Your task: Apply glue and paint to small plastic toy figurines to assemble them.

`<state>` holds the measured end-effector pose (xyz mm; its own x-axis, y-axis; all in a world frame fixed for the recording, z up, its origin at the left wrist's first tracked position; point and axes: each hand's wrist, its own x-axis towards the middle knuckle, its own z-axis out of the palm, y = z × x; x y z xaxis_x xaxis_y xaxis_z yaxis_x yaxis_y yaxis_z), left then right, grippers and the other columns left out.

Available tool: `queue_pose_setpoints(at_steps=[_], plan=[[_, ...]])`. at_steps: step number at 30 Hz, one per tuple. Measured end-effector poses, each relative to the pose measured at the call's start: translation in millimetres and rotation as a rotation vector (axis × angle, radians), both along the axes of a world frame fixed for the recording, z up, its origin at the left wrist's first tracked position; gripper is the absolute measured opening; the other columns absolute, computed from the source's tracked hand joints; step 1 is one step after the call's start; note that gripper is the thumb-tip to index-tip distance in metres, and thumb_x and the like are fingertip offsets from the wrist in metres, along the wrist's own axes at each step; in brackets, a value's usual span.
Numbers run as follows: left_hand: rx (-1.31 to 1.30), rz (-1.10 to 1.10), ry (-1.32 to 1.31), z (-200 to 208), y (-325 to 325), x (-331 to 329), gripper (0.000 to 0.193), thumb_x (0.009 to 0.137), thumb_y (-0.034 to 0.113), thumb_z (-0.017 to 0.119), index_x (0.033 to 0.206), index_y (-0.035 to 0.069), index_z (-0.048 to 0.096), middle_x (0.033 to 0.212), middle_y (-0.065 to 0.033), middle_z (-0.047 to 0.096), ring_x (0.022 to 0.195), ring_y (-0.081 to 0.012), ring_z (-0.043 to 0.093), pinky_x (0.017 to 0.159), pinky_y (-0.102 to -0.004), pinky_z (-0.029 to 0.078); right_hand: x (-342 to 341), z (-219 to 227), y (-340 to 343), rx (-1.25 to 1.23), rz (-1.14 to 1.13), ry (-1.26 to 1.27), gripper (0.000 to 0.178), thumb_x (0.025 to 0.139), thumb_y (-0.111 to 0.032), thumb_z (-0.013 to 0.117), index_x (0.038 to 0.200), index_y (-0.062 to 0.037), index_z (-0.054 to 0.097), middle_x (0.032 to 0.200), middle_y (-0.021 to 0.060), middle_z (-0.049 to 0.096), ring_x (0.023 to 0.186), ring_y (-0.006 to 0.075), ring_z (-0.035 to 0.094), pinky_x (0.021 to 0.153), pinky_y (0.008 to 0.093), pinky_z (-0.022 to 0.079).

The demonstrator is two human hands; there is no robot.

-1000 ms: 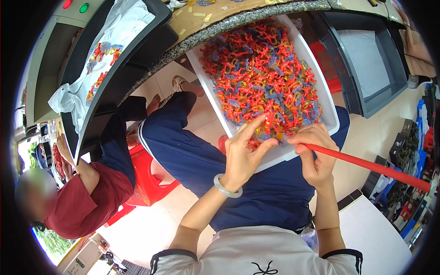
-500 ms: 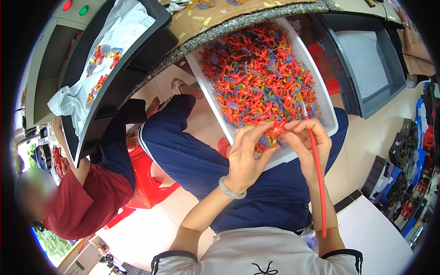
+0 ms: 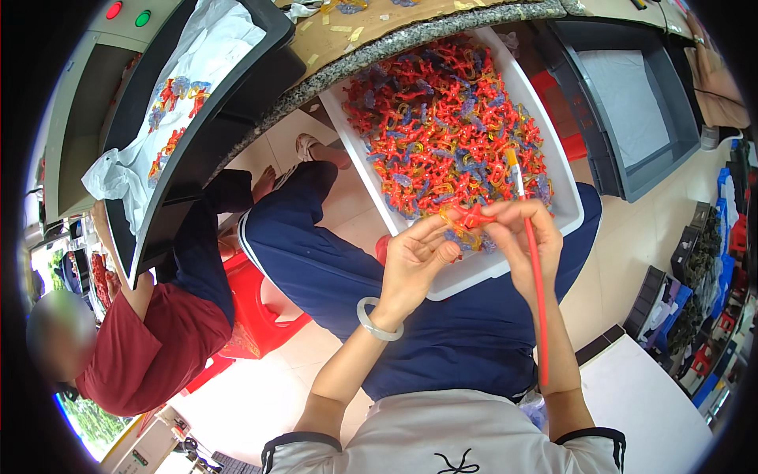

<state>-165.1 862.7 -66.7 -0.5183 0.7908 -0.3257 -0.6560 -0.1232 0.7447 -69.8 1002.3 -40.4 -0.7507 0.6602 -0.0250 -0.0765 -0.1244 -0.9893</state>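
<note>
Above the near edge of the white tray (image 3: 567, 170), I hold a small red plastic figurine (image 3: 474, 217) with clear yellow and blue parts. My left hand (image 3: 414, 257) has its fingertips at the figurine's yellow side, its thumb lower and a little apart. The thumb and index finger of my right hand (image 3: 530, 241) pinch the red side. A paintbrush (image 3: 538, 292) with a long red handle also rests in the right hand, yellow bristles pointing away over the tray. Many similar red, yellow and blue figurines (image 3: 450, 118) fill the tray, which sits on my lap.
A stone-edged worktable (image 3: 379, 59) lies beyond the tray. At the far right stands a grey bin (image 3: 671, 118) lined with white sheet. A dark bin (image 3: 276, 28) at left holds several figurines on white plastic. A person in a dark red shirt (image 3: 162, 347) sits at left.
My left hand has shifted slightly left and turned, its thumb drawing away from the figurine. The figurine has been turned and shows more clearly. The paintbrush has tilted, its bristles now farther away.
</note>
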Motion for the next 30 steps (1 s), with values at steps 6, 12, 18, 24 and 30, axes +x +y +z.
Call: queue_pose_setpoints(at_steps=[6, 12, 18, 24, 30], plan=[[-0.004, 0.058, 0.021, 6.6, 4.7, -0.8, 0.047, 0.087, 0.004, 0.065, 0.130, -0.005, 0.047, 0.122, -0.0131, 0.058, 0.111, -0.0190, 0.058, 0.090, -0.0258, 0.047, 18.5, 33.5, 22.3, 0.191, -0.037, -0.016, 0.037, 0.097, -0.028, 0.051, 0.113, 0.0042, 0.059, 0.088, 0.0115, 0.066, 0.081, 0.0142, 0.061, 0.073, 0.0279, 0.049], [-0.047, 0.101, -0.029, 5.9, 3.6, 0.8, 0.046, 0.087, 0.009, 0.066, 0.127, -0.006, 0.050, 0.119, -0.0129, 0.060, 0.105, -0.0187, 0.061, 0.087, -0.0266, 0.050, 2.6, 41.9, 12.0, 0.578, 0.083, -0.091, 0.013, 0.085, -0.006, 0.065, 0.095, 0.0018, 0.068, 0.078, 0.0106, 0.065, 0.066, 0.0175, 0.060, 0.058, 0.0261, 0.046], [-0.100, 0.137, -0.043, 9.7, 2.9, -1.7, 0.046, 0.088, 0.015, 0.066, 0.127, -0.005, 0.051, 0.112, -0.0161, 0.064, 0.101, -0.0215, 0.063, 0.087, -0.0331, 0.052, 6.8, 42.6, 12.8, 0.450, 0.026, -0.152, 0.008, 0.085, -0.004, 0.064, 0.086, 0.0022, 0.067, 0.076, 0.0116, 0.066, 0.064, 0.0174, 0.062, 0.057, 0.0261, 0.046], [-0.170, 0.048, 0.026, 19.8, 1.4, -2.9, 0.042, 0.087, 0.015, 0.067, 0.123, -0.004, 0.056, 0.105, -0.0111, 0.067, 0.092, -0.0142, 0.064, 0.082, -0.0265, 0.053, -16.7, 35.4, 33.7, 0.584, -0.001, -0.163, 0.007, 0.084, -0.003, 0.065, 0.082, 0.0029, 0.068, 0.072, 0.0087, 0.066, 0.058, 0.0132, 0.059, 0.052, 0.0244, 0.044], [-0.156, 0.042, -0.019, 19.8, -1.0, -3.9, 0.041, 0.088, 0.016, 0.066, 0.122, -0.004, 0.056, 0.105, -0.0110, 0.067, 0.085, -0.0145, 0.066, 0.079, -0.0263, 0.054, -12.6, 43.3, 31.5, 0.416, 0.135, -0.105, 0.007, 0.085, -0.001, 0.063, 0.081, 0.0028, 0.067, 0.068, 0.0078, 0.064, 0.056, 0.0108, 0.058, 0.050, 0.0238, 0.043]])
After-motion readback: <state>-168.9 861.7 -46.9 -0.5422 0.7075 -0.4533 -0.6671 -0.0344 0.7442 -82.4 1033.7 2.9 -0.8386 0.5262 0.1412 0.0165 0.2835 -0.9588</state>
